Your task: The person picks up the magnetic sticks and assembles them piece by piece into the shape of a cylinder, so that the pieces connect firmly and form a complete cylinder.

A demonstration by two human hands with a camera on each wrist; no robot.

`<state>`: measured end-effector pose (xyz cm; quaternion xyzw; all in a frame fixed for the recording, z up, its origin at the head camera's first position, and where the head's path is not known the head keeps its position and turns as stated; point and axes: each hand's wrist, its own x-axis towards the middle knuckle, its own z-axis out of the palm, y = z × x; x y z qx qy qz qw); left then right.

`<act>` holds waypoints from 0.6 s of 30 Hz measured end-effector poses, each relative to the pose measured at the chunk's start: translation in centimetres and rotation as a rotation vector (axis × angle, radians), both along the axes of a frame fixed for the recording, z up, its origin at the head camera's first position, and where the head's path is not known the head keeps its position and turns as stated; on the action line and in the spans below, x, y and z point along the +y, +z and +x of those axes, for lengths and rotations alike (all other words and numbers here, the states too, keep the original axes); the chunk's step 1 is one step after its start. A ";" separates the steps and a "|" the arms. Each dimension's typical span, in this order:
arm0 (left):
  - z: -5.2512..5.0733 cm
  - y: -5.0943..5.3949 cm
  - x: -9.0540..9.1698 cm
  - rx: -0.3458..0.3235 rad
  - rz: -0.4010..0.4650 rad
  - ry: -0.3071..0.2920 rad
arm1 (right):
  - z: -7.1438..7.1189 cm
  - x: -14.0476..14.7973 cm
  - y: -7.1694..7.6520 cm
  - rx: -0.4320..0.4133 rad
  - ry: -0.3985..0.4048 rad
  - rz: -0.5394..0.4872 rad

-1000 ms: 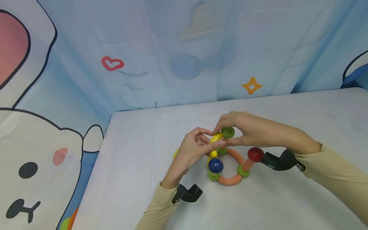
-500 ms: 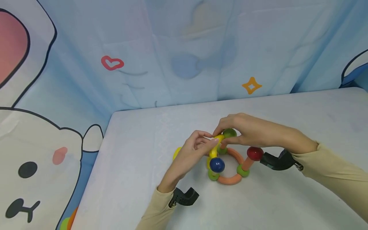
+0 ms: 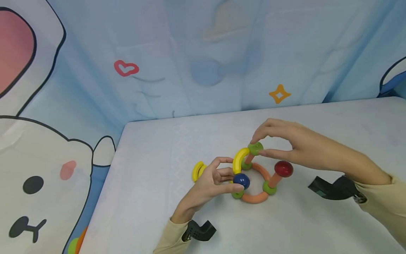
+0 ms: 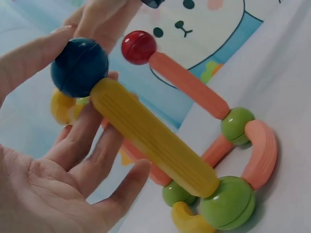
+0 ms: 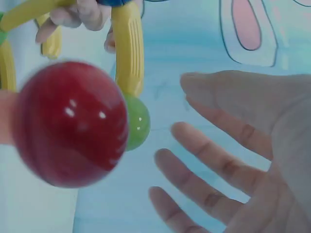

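Note:
A ball-and-stick construction stands on the table, with a ring of orange curved sticks [image 3: 254, 198] and green balls at its base. My left hand [image 3: 201, 187] holds the blue ball [image 3: 241, 180] between thumb and fingers, atop a yellow stick [image 4: 150, 136] that rises from a green ball. A curved yellow stick [image 3: 240, 160] bridges the blue ball and an upper green ball [image 3: 255, 148]. Around that green ball my right hand [image 3: 304, 146] is spread, its fingers fairly straight; the right wrist view shows them apart from it. A red ball [image 3: 283, 169] tops a tilted orange stick.
Loose yellow curved sticks [image 3: 198, 171] lie left of the construction, partly behind the left hand. The white tabletop [image 3: 152, 158] extends around it, and a printed blue curtain [image 3: 196, 63] hangs behind the far edge.
The right hand has drawn back to the right, off the curved yellow stick. My left hand has shifted down from that stick to the blue ball. The curved stick now stays across the two balls.

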<state>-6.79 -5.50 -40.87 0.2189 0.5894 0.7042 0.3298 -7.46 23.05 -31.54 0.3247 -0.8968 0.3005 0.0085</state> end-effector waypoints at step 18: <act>-0.2 0.4 -0.3 0.083 -0.035 -0.003 | 4.4 1.5 -4.6 0.007 -0.068 -0.111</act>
